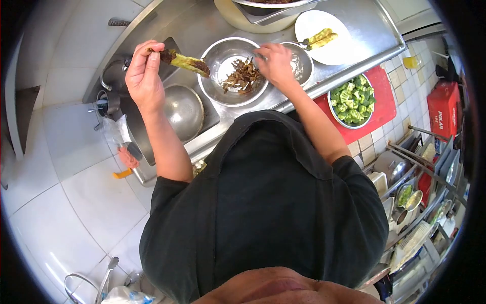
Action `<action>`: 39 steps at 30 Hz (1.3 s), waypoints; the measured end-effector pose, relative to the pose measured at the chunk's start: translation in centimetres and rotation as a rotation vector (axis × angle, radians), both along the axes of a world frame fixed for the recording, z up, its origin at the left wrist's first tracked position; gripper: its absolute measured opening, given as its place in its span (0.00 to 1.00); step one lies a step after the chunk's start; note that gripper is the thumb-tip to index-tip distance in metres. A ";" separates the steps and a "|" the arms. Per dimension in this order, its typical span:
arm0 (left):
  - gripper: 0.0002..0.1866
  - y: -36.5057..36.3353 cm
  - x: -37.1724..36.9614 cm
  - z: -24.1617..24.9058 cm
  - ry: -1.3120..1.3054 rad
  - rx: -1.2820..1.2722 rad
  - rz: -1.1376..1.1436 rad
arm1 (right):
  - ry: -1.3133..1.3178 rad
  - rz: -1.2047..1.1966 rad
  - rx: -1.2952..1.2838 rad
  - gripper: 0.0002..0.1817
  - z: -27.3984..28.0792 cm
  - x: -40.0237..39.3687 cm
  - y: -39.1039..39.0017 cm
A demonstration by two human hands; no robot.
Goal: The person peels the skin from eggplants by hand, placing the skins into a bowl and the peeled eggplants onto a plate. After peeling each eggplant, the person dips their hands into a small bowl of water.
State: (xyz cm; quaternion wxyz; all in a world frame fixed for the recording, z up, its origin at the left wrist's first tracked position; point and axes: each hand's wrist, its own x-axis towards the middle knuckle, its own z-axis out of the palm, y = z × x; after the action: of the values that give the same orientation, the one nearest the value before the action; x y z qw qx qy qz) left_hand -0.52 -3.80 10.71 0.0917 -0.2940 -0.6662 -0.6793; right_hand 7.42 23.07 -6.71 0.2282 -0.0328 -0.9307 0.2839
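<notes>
My left hand point(146, 76) pinches a roasted eggplant point(185, 63) by its stem end, over the rim of a steel bowl point(206, 86). The eggplant's flesh is yellow-green, with dark charred skin at both ends. Brown charred peelings point(242, 77) lie in that bowl. My right hand point(276, 62) is at the bowl's right rim with fingers bent down and closed; a dark bit shows at the fingertips, too small to name. Beside it, partly covered by the hand, stands a smaller bowl point(307, 73) of what looks like water. A white plate point(336, 53) holds peeled eggplants point(321, 39).
A large container point(238, 17) stands at the counter's back. An empty round pan point(183, 114) sits in the sink at left. On a red board point(387, 104) at right is a bowl of chopped green vegetable point(353, 101). Dish racks and a red crate point(443, 109) stand farther right.
</notes>
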 end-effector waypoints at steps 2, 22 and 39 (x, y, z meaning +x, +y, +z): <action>0.07 0.0 -0.2 -0.1 0.007 -0.003 -0.004 | 0.040 0.210 -0.271 0.12 2.3 -1.4 -1.9; 0.07 2.4 0.7 -0.5 -0.056 0.123 -0.065 | 0.086 0.582 -0.961 0.09 6.3 -3.1 -8.4; 0.08 5.2 2.2 0.3 0.019 0.453 -0.081 | 0.312 0.556 -0.803 0.07 8.4 -3.3 -9.6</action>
State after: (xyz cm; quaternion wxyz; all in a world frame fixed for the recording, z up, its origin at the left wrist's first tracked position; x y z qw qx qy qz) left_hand 1.68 1.38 11.00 0.1342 -0.2989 -0.4833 -0.8118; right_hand 4.15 13.44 1.66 0.2497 0.1738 -0.6766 0.6705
